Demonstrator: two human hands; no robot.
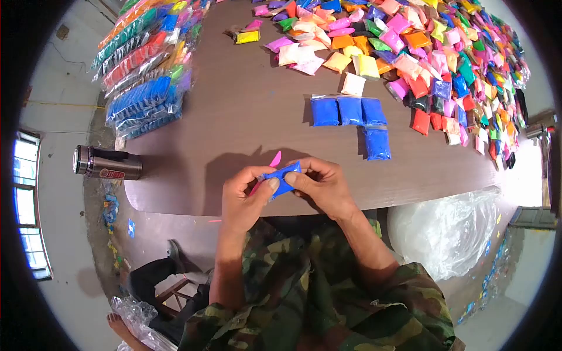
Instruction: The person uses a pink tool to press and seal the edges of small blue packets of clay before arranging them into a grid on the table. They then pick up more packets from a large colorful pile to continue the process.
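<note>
Near the table's front edge, my left hand (249,190) and my right hand (321,184) both pinch a small blue packet (285,178), thumbs pressed on its top. The packet is tilted, and the fingers cover part of it. A pink plastic tool with a blade-like tip (276,158) sticks out from behind my left hand's fingers, its middle hidden. Beyond my right hand, a row of blue packets (349,111) lies flat on the table, with one more blue packet (376,143) just below the row's right end.
A large heap of small colourful packets (418,64) covers the table's far right. Bagged stacks of packets (143,99) line the left side, near a steel thermos (111,163) lying at the edge. Clear plastic (445,231) bulges below the right edge. Another person's leg (149,278) shows lower left.
</note>
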